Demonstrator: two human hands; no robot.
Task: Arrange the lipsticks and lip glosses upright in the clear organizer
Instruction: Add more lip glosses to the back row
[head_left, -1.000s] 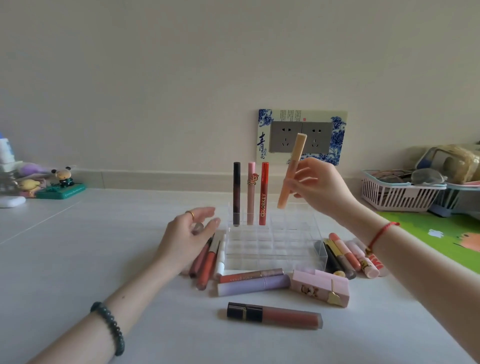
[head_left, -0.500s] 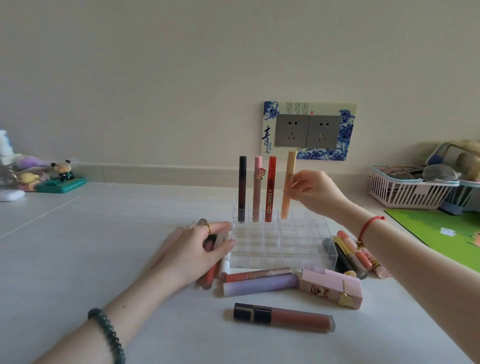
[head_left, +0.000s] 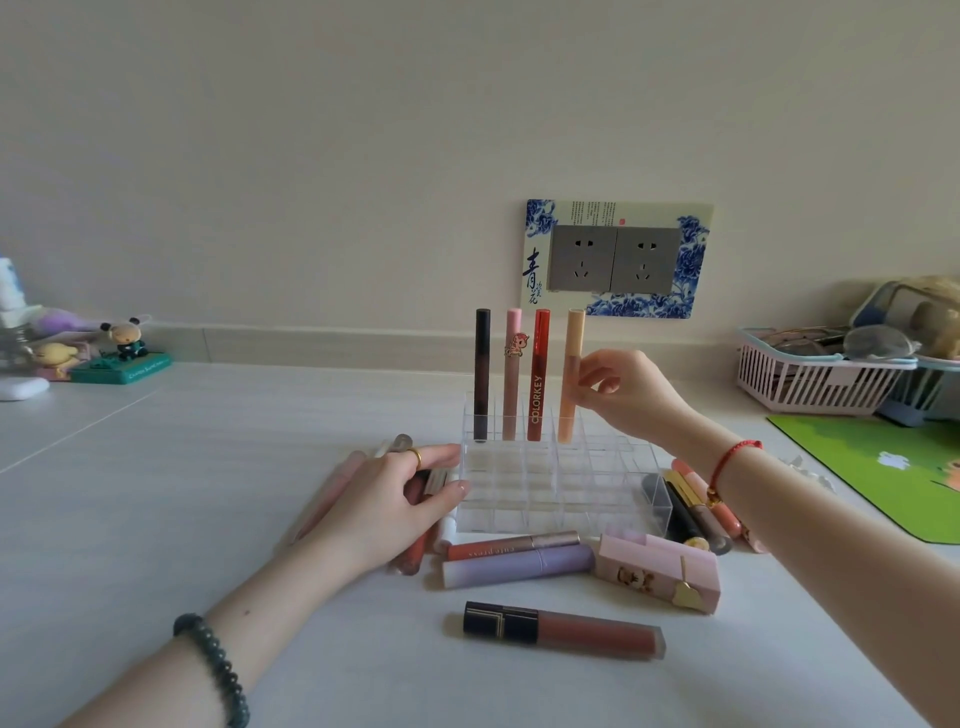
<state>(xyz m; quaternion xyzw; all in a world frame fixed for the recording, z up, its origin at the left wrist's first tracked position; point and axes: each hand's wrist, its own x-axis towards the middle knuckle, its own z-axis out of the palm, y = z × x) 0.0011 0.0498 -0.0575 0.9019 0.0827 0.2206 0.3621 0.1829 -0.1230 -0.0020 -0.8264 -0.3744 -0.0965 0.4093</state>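
Left of the clear acrylic grid organizer (head_left: 545, 499), the left hand (head_left: 389, 499) lies palm-down, fingers nearly straight, over a heap of glossy tubes (head_left: 410, 551) (mostly hidden beneath it). In the organizer's back row, fourth cell along, a slim matte peach tube (head_left: 571, 374) stands upright beside three other slim tubes (head_left: 537, 374). The right hand (head_left: 628, 400) pinches its middle, thumb and curled fingertips (head_left: 589, 366) on its right side.

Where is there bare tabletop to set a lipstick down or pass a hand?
Bare: the tabletop between the figurines and the left hand, and the strip nearer the camera than the dark-capped gloss. Crowded: loose tubes hug the left, front and right sides of the organizer; the right hand holds the peach tube in its back row.
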